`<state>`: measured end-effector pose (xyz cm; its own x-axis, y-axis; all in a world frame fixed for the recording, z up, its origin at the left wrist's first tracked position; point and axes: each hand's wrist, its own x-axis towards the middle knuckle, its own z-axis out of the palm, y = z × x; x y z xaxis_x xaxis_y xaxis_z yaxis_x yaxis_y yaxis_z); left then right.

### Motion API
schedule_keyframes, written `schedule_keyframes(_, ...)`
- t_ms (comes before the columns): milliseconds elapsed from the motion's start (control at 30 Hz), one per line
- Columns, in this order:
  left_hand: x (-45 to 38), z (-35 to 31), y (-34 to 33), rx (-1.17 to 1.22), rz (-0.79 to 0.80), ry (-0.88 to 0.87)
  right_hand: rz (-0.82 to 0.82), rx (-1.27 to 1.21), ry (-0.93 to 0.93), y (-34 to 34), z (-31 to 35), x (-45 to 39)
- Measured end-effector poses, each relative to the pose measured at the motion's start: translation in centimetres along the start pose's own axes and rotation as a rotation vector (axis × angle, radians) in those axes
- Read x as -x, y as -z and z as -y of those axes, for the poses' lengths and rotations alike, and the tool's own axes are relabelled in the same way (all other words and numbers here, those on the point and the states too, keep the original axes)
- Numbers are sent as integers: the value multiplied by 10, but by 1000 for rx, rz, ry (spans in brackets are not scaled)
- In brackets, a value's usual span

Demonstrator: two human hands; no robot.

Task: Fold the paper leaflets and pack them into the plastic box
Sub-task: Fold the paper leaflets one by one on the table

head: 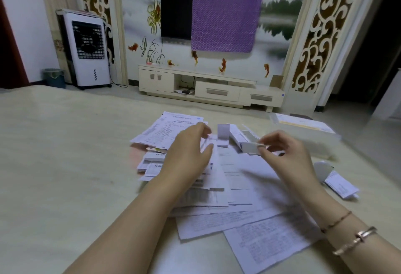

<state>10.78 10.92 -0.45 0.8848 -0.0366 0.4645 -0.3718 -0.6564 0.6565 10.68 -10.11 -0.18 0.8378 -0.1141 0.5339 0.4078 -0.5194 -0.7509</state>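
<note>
While the pale, marbled tabletop (54, 165) runs bare and wide toward its far and left edges, the middle of it is buried under a loose heap of white printed paper leaflets (227, 187), sheets overlapping at all angles and reaching nearly to the near edge. The clear rectangular plastic box (308, 130) sits at the far right of the table, just beyond the heap, with paper showing through its walls (whether it is lidded I cannot tell). The left hand (188, 154) hovers over the pile, fingers relaxed and spread, gripping nothing. The right hand (284, 150) pinches a small folded white leaflet (251, 148) between thumb and fingertips, held above the papers, near the box. Further right lies one more folded leaflet (340, 184), creased and thick, beside a round grey disc (321, 170). The sheets are thin, flat and crammed with fine print, blurred here. Two bracelets (347, 234) circle the right wrist.
</note>
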Motion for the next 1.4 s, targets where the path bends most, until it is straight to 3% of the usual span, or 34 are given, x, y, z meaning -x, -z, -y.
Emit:
schedule_keyframes(100,-6,20,14,-393,62,153,-106,136,40,-3,1,-15)
schedule_keyframes(167,-8,30,17,-529,129,229,-148,242,88,-8,-1,-27)
schedule_keyframes(367,-8,37,17,-573,207,256,-180,494,105,-26,-23,-58)
schedule_keyframes(533,-8,33,19,-586,113,164,22,639,-6,-35,-43,-56)
schedule_keyframes(633,-6,27,18,-518,97,115,26,685,18,-33,-41,-47)
schedule_keyframes(767,-1,13,16,-325,118,68,53,442,81,-24,-28,-26)
schedule_keyframes(867,5,5,11,-167,173,28,252,230,99,-17,-17,-2)
schedule_keyframes(967,9,-1,5,-39,212,-25,376,138,-12,-11,-13,14)
schedule_keyframes(1100,10,-7,-4,49,175,-82,364,104,-47,-4,-14,15)
schedule_keyframes(1233,11,-9,-9,158,170,5,321,12,-92,0,-12,15)
schedule_keyframes(1400,11,-5,-13,39,207,2,284,62,-206,-4,-18,13)
